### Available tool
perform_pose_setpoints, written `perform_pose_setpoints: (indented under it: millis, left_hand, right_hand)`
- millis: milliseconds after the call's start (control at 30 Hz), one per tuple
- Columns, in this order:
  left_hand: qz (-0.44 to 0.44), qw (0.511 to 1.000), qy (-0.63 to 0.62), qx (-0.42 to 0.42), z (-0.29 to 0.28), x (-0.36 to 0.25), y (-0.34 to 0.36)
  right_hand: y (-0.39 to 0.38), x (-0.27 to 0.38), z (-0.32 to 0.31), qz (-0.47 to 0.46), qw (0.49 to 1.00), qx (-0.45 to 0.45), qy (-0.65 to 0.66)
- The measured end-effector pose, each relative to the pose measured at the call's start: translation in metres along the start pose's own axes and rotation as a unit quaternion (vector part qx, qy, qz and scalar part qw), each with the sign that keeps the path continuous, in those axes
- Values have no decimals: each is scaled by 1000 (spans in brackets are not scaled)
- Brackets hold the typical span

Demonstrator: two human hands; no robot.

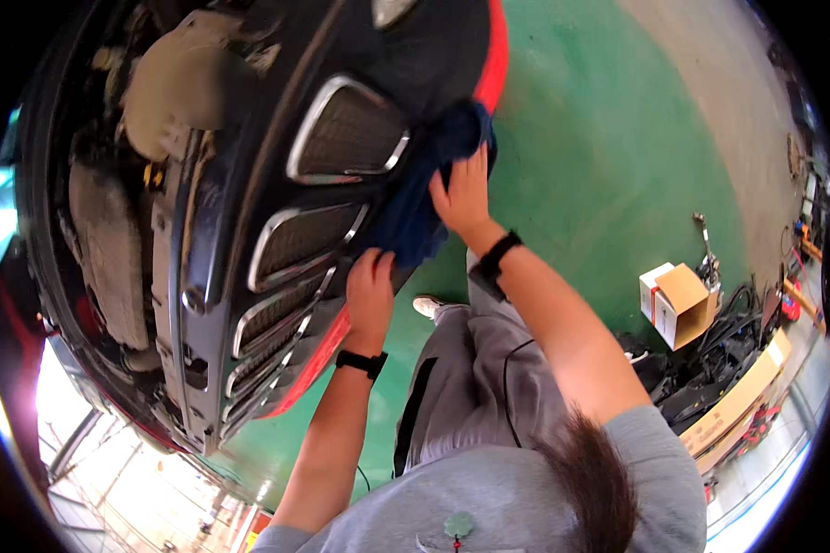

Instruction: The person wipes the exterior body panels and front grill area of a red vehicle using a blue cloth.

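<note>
My right hand (463,198) grips a dark blue cloth (408,221) against the black front bumper (397,51) of a car, beside the chrome-framed grille openings (349,129). The cloth is bunched over the bumper's outer edge, near its red trim (491,51). Lower down, my left hand (371,290) has its fingers curled on the cloth's lower end, just above another stretch of red trim. Both hands wear black wrist straps. The engine bay (111,240) is exposed at left.
Green floor (599,147) lies to the right, with an open cardboard box (673,304), black parts (719,369) and long flattened cardboard (738,396). My legs and one pale shoe (431,304) show below the bumper. Assorted items line the far right edge.
</note>
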State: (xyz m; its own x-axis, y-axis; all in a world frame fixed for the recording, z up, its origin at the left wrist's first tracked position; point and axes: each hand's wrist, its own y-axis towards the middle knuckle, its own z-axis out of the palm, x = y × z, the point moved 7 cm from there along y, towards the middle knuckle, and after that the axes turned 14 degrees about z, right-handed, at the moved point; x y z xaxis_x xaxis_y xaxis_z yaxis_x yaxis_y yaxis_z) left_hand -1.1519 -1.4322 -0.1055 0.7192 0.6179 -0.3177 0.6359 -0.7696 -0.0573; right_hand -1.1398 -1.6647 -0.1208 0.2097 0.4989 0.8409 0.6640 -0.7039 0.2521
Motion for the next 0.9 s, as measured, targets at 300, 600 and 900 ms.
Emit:
perform_pose_setpoints:
  millis: [300, 600, 900]
  left_hand:
    - [67, 989, 110, -67, -14, -48, 91]
    - [22, 996, 80, 37, -16, -25, 82]
    - [133, 989, -68, 8, -33, -106, 127]
  right_hand:
    - [35, -19, 20, 87, 988, -24, -126]
    - [29, -26, -14, 88, 995, 43, 11]
    - [114, -79, -40, 159, 983, -52, 78]
